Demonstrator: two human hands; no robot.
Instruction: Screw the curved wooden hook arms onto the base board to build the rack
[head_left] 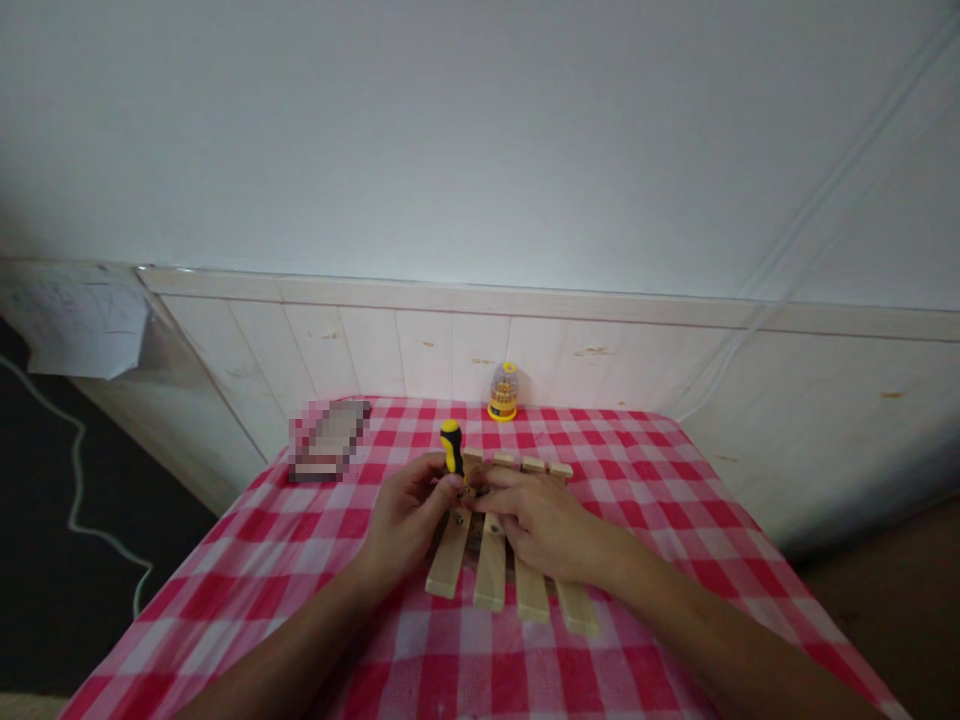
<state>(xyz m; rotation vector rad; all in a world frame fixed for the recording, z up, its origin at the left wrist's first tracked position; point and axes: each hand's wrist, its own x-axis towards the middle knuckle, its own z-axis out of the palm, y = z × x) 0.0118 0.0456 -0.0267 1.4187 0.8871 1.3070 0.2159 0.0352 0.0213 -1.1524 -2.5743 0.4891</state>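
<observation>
Screwdriver [451, 440] at the wooden slats [490, 575]
Your left hand [405, 510] pinches its lower part, handle up; your right hand [544, 515] lies over the slats on the tabletop [300, 620], its grip unclear.

Red-and-white checked tablecloth [645, 470] spread across lower half of frame. Directly on it: wooden four-slat piece [491, 575], lower centre; yellow-based clear container [503, 393], upright near far edge, mid-frame; pixelated object [330, 440], left of centre, details hidden.
</observation>
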